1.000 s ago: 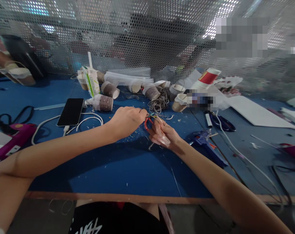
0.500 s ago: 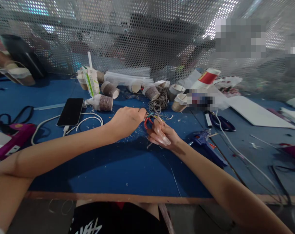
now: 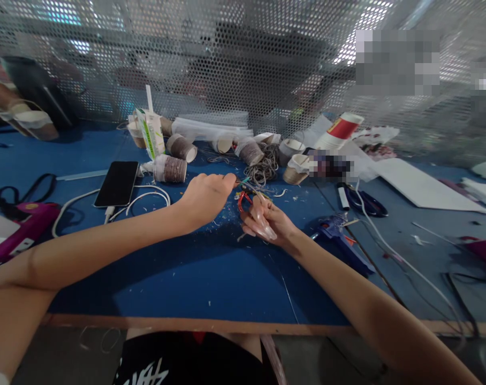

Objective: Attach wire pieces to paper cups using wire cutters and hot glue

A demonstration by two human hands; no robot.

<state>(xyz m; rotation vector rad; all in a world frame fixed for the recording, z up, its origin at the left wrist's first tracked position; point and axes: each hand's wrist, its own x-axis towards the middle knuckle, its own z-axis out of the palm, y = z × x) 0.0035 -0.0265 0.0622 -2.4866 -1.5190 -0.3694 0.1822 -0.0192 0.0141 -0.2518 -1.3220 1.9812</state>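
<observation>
2 hands meet over the blue table [image 3: 179,278]; left hand [image 3: 206,198] pinches thin wires [image 3: 249,188]; right hand [image 3: 269,222] grips red-handled cutters [image 3: 243,200].

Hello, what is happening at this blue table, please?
A person sits at the blue table. The right hand holds small red-handled scissors, and the left hand pinches thin twine at the blades. Twine-wrapped paper cups, a phone and a blue glue gun lie around them.

Bare blue felt-covered surface [image 3: 179,278] lies open near the front edge; beyond, twine-wrapped paper cups [image 3: 174,169], a black phone [image 3: 117,183] and a blue glue gun [image 3: 337,235] crowd the way.
</observation>
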